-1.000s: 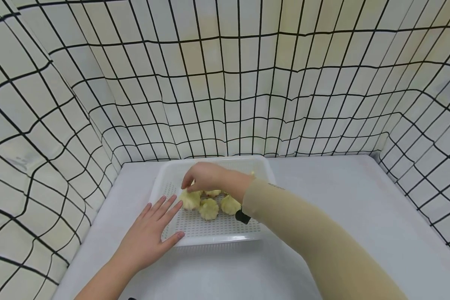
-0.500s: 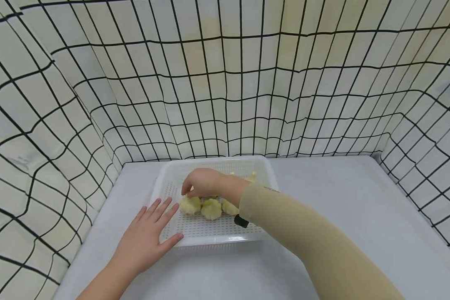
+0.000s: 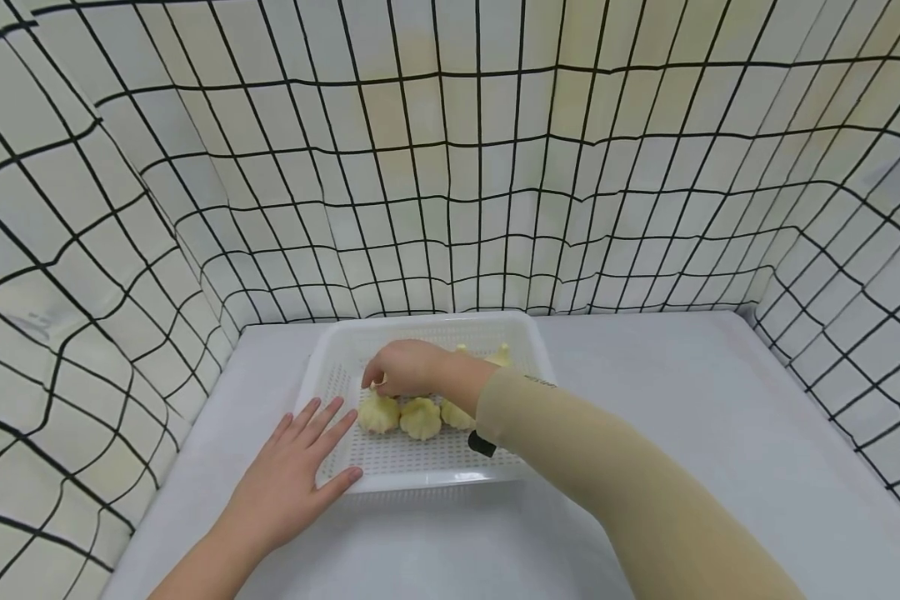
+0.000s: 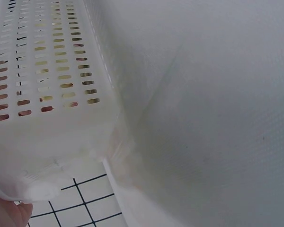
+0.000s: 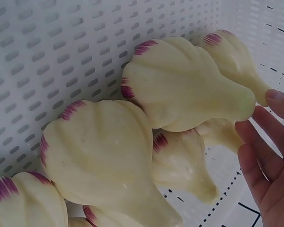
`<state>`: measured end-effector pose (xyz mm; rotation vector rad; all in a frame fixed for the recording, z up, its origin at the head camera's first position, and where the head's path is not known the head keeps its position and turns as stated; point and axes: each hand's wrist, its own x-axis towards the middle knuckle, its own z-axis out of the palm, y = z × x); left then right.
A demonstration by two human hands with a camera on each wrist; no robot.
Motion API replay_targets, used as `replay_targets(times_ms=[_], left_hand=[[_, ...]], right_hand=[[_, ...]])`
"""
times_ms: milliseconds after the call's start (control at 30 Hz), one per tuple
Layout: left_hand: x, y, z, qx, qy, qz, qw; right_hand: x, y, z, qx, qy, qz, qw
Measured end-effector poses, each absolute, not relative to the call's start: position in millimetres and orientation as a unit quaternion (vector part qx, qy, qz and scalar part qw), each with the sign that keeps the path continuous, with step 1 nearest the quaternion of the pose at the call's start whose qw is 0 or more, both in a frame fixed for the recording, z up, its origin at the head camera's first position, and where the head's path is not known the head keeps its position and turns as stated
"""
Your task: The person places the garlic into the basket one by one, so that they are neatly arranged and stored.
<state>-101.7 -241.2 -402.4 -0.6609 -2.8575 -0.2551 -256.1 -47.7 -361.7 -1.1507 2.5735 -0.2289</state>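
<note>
Several pale yellow garlic bulbs with purple streaks lie in a white perforated basket (image 3: 450, 479). My right hand (image 3: 408, 367) reaches into it, thumb and fingertips at the stem of the leftmost garlic bulb (image 3: 378, 414). In the right wrist view that bulb (image 5: 180, 85) has its stem end between my thumb and fingers (image 5: 255, 142). Beside it sit a middle bulb (image 3: 420, 419) and another bulb (image 3: 456, 415) partly behind my forearm. My left hand (image 3: 285, 475) lies with fingers spread across the basket's left front rim; the left wrist view shows the slotted side wall (image 4: 47, 71).
A white surface (image 3: 682, 417) spreads under the basket. Black netting (image 3: 480, 192) over white sheeting rises at the back and both sides. More bulbs stand behind my right wrist, one with its stem (image 3: 502, 354) showing. A dark wrist device (image 3: 482, 443) hangs beneath the right sleeve.
The leftmost bulb and my right hand have shifted slightly toward me, bringing that bulb nearly level with the middle one. More stems show behind my wrist. My left hand stays nearly still.
</note>
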Motion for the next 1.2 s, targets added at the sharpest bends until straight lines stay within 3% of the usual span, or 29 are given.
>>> replay_targets(times_ms=[433,900,1200], left_hand=[[-102,-241,-402,-0.216,-0.968,-0.087,0.089],[-102,-240,-401,-0.214,-0.969,-0.086,0.09],[-102,-240,-401,-0.215,-0.969,-0.09,0.088]], right_hand=[[-263,-29,-348,-0.424,0.889,-0.112,0.13],[-253,17,-350,-0.439,0.873,-0.104,0.182],[-242,17,-357,-0.476,0.861,-0.049,0.171]])
